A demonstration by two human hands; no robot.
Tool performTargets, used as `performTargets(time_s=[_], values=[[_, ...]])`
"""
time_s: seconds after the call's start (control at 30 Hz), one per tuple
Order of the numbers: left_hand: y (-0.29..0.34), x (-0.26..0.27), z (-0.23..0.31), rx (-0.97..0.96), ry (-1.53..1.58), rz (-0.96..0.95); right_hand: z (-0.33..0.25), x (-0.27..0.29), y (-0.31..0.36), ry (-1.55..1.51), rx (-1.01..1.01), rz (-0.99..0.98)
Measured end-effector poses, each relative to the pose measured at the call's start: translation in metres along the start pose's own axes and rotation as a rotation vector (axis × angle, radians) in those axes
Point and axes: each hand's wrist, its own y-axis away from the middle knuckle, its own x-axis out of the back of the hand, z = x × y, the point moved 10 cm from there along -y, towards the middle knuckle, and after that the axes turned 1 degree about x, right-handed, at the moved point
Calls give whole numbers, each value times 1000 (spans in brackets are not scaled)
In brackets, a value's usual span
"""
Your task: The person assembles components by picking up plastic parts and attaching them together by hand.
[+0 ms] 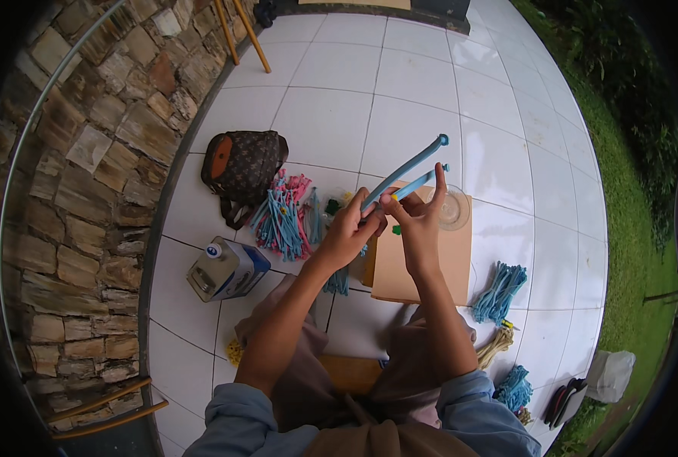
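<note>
Above a tan board (423, 266), both my hands are closed on a light blue strap-like strip (405, 169). It is bent over, with two lengths pointing up and to the right and small knobs at their ends. My left hand (345, 234) wraps the lower part. My right hand (417, 225) pinches the shorter length between thumb and fingers, its index finger stretched upward. A small yellow piece (394, 197) shows at the right fingertips; whether it is attached to the strip, I cannot tell. On the board, a clear round dish (453, 210) sits beyond my right hand, and a green bit (398, 229) lies between my hands.
To the left are a pink and blue strip pile (284, 221), a brown patterned bag (241, 164) and a metal can (227, 270). Blue bundles (500, 292) and a beige bundle (496, 346) lie right. A stone wall (87, 206) borders the left, grass (621, 228) the right.
</note>
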Motion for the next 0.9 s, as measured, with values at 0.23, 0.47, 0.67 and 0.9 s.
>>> performTargets(time_s=[0.23, 0.47, 0.67, 0.9], values=[[-1, 6, -4, -27, 106, 51, -1, 2, -5, -2, 55, -77], [-1, 1, -3, -11, 78, 18, -4, -1, -4, -6, 50, -75], [1, -1, -10, -25, -236, 28, 1, 6, -2, 83, 50, -15], [6, -9, 13, -193, -588, 37, 2, 14, 4, 73, 126, 176]])
